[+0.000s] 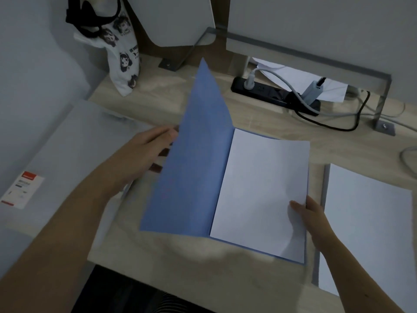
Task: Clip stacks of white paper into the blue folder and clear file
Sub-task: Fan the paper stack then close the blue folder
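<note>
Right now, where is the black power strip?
In the head view, the power strip lies at the back of the desk, right of centre, just beyond the raised cover of the open blue folder.

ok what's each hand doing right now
left hand: holding the raised cover of the blue folder by its edge
right hand: pinching the right edge of the white paper

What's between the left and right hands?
Head view: the blue folder's raised cover and the white paper stack lying in it.
</note>
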A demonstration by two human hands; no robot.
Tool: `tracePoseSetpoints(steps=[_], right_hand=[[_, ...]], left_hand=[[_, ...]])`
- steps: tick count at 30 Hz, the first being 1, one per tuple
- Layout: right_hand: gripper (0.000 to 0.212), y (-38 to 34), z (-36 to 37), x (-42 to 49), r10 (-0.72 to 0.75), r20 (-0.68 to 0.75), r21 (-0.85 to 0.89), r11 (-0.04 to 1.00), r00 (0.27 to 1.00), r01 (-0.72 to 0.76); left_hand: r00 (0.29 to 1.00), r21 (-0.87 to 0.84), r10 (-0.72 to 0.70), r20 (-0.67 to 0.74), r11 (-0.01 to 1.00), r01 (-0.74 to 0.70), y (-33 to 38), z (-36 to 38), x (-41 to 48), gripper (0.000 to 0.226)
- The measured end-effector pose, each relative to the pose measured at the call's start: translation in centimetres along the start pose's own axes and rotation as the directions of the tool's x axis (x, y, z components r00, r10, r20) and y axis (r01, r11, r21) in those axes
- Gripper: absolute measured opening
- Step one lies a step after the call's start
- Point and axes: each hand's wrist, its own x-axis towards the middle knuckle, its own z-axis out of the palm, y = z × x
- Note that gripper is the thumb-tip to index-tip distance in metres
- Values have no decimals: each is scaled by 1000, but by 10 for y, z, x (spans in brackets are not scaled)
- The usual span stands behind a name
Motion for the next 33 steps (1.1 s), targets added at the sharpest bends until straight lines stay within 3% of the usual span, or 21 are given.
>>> tracePoseSetpoints(steps=[2,6,9,14,19,21,23,28,33], right_hand=[[30,-1,0,0,8,8,-6,1000,1000,-8],[28,-6,-1,1,10,51,0,1000,999,-10],[24,-7,-4,1,34,90,-19,999,995,-32],[24,-5,-22,-3,30,217,83,995,976,-49],[69,4,-41,-1,43,421,398,889,906,-227],[73,11,-42,4,51,464,425,863,884,-273],[62,13,-40,4,43,467,450,848,883,-280],[41,17,-37,5,100,420,439,847,902,-299],[39,15,-37,6,117,419,433,846,900,-311]], left_hand=[[987,-68,-48,155,996,59,10,15,0,35],[975,5,26,221,1000,-28,5,76,-3,33],[991,45,19,130,999,-25,-28,120,8,37],[975,124,-139,-173,979,162,-89,161,22,38],[927,186,-217,-307,941,282,-106,180,22,53],[899,178,-203,-387,941,289,-107,183,24,54],[872,149,-208,-444,942,301,-110,184,27,54],[879,177,-223,-422,930,322,-115,182,38,33],[922,127,-286,-261,937,326,-115,169,49,22]])
